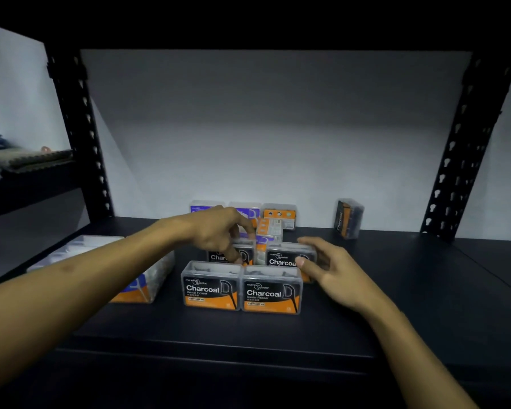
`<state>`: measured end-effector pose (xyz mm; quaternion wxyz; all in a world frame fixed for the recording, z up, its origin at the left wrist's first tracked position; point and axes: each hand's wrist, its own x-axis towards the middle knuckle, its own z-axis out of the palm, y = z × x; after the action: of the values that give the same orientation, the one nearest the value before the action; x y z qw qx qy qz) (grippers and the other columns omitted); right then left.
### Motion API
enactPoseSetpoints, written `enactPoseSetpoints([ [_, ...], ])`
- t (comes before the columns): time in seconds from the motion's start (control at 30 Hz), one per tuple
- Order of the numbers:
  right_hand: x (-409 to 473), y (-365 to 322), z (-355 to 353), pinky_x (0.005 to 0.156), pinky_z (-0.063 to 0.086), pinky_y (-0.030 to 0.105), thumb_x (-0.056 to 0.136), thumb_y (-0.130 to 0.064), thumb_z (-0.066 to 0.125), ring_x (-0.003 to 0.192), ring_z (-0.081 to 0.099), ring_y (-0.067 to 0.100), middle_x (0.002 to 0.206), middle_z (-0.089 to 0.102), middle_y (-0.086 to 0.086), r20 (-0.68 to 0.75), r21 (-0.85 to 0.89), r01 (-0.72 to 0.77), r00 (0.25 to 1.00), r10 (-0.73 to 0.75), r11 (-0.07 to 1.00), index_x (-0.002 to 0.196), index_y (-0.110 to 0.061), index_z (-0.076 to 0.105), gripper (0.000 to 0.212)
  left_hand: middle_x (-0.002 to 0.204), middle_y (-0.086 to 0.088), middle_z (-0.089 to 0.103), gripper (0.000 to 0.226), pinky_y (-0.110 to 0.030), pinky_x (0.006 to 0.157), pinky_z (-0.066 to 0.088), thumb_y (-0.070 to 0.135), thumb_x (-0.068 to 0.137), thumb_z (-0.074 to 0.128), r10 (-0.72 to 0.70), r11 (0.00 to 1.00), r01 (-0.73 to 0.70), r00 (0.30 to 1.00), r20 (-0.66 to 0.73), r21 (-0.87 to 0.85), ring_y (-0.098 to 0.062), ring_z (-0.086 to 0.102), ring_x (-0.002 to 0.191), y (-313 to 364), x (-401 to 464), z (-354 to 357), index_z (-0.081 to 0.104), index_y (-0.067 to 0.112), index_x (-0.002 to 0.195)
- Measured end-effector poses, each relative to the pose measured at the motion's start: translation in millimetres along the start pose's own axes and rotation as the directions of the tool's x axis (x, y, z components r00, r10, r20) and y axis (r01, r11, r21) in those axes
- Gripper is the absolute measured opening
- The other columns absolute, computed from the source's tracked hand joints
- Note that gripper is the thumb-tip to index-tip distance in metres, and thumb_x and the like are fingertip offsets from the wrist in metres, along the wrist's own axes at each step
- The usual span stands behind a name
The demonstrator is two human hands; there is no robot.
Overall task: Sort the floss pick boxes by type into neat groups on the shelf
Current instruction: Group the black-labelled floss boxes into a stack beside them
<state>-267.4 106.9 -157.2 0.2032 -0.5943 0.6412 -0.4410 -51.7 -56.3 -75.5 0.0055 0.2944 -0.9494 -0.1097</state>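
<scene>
**Operator:** Position check. Which hand is on which box?

**Technician:** Left hand reaches over the second row. Its fingers curl down onto the left rear Charcoal box, thumb on the front face, other fingers over the top: a pinch grip. Right hand sits at the right end of the right rear Charcoal box. Its fingers are only lightly bent and touch the box's right side and top edge; a firm hold cannot be confirmed.

**Operator:** Orientation of the boxes?

**Technician:** Long axis of both runs left to right, labels facing near. Directly in front, two front Charcoal boxes stand touching side by side on the shelf. Between the two rear boxes an orange-and-white box lies tilted, with purple boxes farther back against the wall.

**Operator:** What does the next move turn on?

**Technician:** Probably the gap between the rear pair. Each box lies inward of its hand, so closing the row means pushing both toward the centre, once the tilted box is cleared.

**Operator:** Strays?

**Technician:** One upright Charcoal box far right, well apart; a large clear box near left.
</scene>
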Motion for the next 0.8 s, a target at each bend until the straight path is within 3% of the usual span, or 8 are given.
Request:
enactPoseSetpoints([
  [0.1, -2.8, -11.2, 1.7, 0.103, 0.044, 0.019, 0.101, -0.042, 0.050, 0.120, 0.057, -0.002, 0.135, 0.061, -0.013, 0.007, -0.036, 0.004, 1.000, -0.004, 0.999, 0.141, -0.030, 0.054, 0.041, 0.115, 0.004, 0.070, 0.046, -0.036, 0.099, 0.050, 0.052, 0.083, 0.072, 0.029, 0.992, -0.024, 0.999, 0.041, -0.126, -0.013, 0.065, 0.107, -5.4, -8.1, -3.5, 0.066, 0.033, 0.124],
  [0.17, -5.9, -21.0, 2.6, 0.096, 0.040, 0.008, 0.102, -0.051, 0.040, 0.111, 0.055, -0.016, 0.122, 0.062, -0.025, 0.043, -0.002, -0.009, 0.999, 0.009, 1.000, 0.135, -0.034, 0.058, 0.041, 0.118, 0.008, 0.071, 0.035, -0.036, 0.104, 0.048, 0.045, 0.094, 0.060, 0.050, 0.984, -0.044, 0.998, 0.030, -0.170, -0.009, 0.064, 0.111, -9.9, -14.1, -4.0, 0.067, 0.030, 0.125],
  [0.33, -4.6, -30.1, 6.9, 0.110, 0.036, 0.032, 0.082, -0.089, 0.023, 0.126, 0.053, 0.000, 0.136, 0.060, -0.019, 0.161, 0.022, -0.031, 0.987, 0.027, 0.999, 0.136, -0.040, 0.057, 0.081, 0.124, 0.009, 0.069, 0.031, -0.036, 0.110, 0.043, 0.029, 0.102, 0.052, 0.008, 0.974, 0.007, 0.998, 0.070, -0.225, -0.008, 0.059, 0.118, -28.3, -26.3, 1.9, 0.065, 0.033, 0.129],
  [0.47, -8.1, -38.5, 13.2, 0.111, 0.036, 0.034, 0.074, -0.092, 0.030, 0.125, 0.052, -0.003, 0.133, 0.056, -0.025, 0.231, 0.023, 0.007, 0.973, -0.012, 1.000, 0.132, -0.050, 0.056, 0.076, 0.135, 0.014, 0.060, 0.032, -0.032, 0.114, 0.038, 0.024, 0.103, 0.050, -0.005, 0.947, 0.034, 0.996, 0.093, -0.318, -0.006, 0.052, 0.129, -24.0, -39.1, 3.5, 0.063, 0.030, 0.132],
  [0.57, -10.7, -44.0, 13.2, 0.104, 0.043, 0.026, 0.065, -0.095, 0.042, 0.116, 0.058, -0.007, 0.125, 0.061, -0.026, 0.268, 0.009, 0.032, 0.963, -0.033, 0.999, 0.121, -0.056, 0.056, 0.069, 0.143, 0.018, 0.053, 0.036, -0.035, 0.119, 0.031, 0.044, 0.102, 0.047, 0.016, 0.926, 0.039, 0.990, 0.141, -0.376, -0.002, 0.045, 0.135, -22.2, -48.7, 4.2, 0.060, 0.034, 0.134],
  [0.63, -12.4, -48.0, 12.5, 0.096, 0.048, 0.019, 0.064, -0.085, 0.061, 0.110, 0.062, -0.008, 0.119, 0.066, -0.024, 0.308, 0.028, 0.025, 0.951, -0.033, 0.999, 0.122, -0.052, 0.055, 0.067, 0.151, 0.023, 0.042, 0.056, -0.039, 0.122, 0.023, 0.070, 0.093, 0.039, -0.037, 0.930, 0.096, 0.985, 0.168, -0.356, -0.001, 0.034, 0.142, -17.4, -55.6, 4.8, 0.053, 0.042, 0.139],
  [0.7, -13.8, -49.2, 15.0, 0.095, 0.051, 0.020, 0.069, -0.056, 0.084, 0.109, 0.066, -0.003, 0.118, 0.070, -0.017, 0.327, 0.038, 0.011, 0.945, -0.023, 0.999, 0.127, -0.041, 0.054, 0.066, 0.156, 0.024, 0.027, 0.065, -0.037, 0.124, 0.013, 0.074, 0.092, 0.030, -0.099, 0.950, 0.130, 0.988, 0.120, -0.284, -0.002, 0.023, 0.146, -8.7, -60.3, 12.5, 0.043, 0.041, 0.146],
  [0.8, -15.7, -48.4, 22.4, 0.095, 0.053, 0.021, 0.068, -0.026, 0.092, 0.106, 0.068, 0.001, 0.116, 0.072, -0.012, 0.269, 0.028, 0.021, 0.963, -0.028, 0.999, 0.124, -0.031, 0.056, 0.067, 0.145, 0.016, 0.049, 0.053, -0.035, 0.117, 0.031, 0.062, 0.099, 0.032, -0.024, 0.978, 0.003, 0.995, -0.097, -0.208, -0.009, 0.042, 0.138, 3.2, -64.1, 39.6, 0.052, 0.034, 0.138],
])
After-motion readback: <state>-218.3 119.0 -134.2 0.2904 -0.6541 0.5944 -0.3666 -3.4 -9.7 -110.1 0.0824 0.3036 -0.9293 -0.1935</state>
